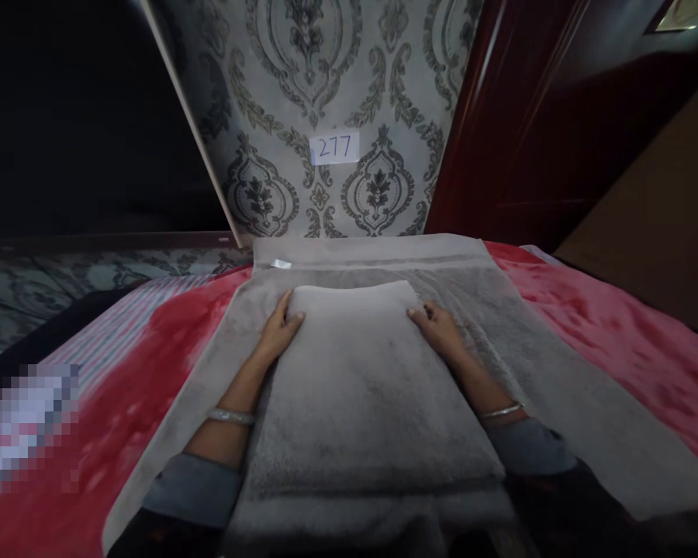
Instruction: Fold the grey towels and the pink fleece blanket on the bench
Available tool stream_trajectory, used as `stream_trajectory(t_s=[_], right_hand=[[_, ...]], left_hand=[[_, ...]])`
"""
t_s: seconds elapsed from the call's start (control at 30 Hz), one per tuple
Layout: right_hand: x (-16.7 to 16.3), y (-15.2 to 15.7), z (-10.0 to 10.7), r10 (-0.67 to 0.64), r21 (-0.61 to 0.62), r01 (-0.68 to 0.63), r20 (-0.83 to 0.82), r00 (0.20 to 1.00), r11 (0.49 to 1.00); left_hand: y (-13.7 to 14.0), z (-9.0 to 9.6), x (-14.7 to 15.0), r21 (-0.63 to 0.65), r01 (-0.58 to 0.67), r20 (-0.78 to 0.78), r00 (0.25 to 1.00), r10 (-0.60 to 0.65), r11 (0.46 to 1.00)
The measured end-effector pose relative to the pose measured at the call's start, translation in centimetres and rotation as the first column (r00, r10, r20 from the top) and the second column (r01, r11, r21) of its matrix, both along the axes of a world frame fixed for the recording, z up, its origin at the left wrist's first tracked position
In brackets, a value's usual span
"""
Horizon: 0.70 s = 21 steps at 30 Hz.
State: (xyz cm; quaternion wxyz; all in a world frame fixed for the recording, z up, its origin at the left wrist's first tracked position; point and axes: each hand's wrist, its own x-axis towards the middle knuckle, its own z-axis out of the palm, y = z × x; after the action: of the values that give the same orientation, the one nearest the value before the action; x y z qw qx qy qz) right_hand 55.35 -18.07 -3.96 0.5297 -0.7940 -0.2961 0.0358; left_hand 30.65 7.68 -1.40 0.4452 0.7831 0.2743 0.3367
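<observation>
Nearest, the rolled grey-blue sleeves reach in over a grey sheet of cloth, a bracelet on each wrist. On its middle lies a folded grey cloth; whether the two are one piece I cannot tell. Left hand and right hand grip its far side edges, fingers closed, thumbs on top. Beneath spreads a red blanket, with striped fabric showing at left. A white tag sits near the sheet's far edge. Beyond stand a black screen at left, a dark red glossy panel at right and, between them, patterned wallpaper bearing a paper label reading "277".
</observation>
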Motion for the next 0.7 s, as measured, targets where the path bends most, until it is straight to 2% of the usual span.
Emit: stream_trajectory(t_s=[0.13,0.23,0.43,0.57,0.7], right_hand=[[-0.2,0.1,-0.1,0.001,0.071,-0.004,0.041,0.999,0.997],[-0.3,0.3,-0.1,-0.035,0.019,0.034,0.046,0.998,0.999],[-0.4,0.2,0.6,-0.009,0.017,0.01,-0.032,0.999,1.0],[-1.0,-1.2,1.4,0.026,0.022,-0.023,-0.115,0.993,0.999],[-2.7,-4.2,1.2,0.064,0.013,-0.063,-0.23,0.971,0.998]], left_hand=[[0.3,-0.6,0.2,0.17,0.061,-0.02,0.998,-0.059,0.984],[0.5,-1.0,0.2,0.238,0.037,-0.008,0.999,-0.036,0.971],[1.0,-1.2,0.3,0.211,-0.024,-0.035,0.999,0.032,0.977],[0.6,-0.7,-0.1,0.178,-0.073,-0.023,0.997,0.078,0.981],[-0.3,0.4,-0.9,0.21,-0.077,-0.199,0.973,0.119,0.975]])
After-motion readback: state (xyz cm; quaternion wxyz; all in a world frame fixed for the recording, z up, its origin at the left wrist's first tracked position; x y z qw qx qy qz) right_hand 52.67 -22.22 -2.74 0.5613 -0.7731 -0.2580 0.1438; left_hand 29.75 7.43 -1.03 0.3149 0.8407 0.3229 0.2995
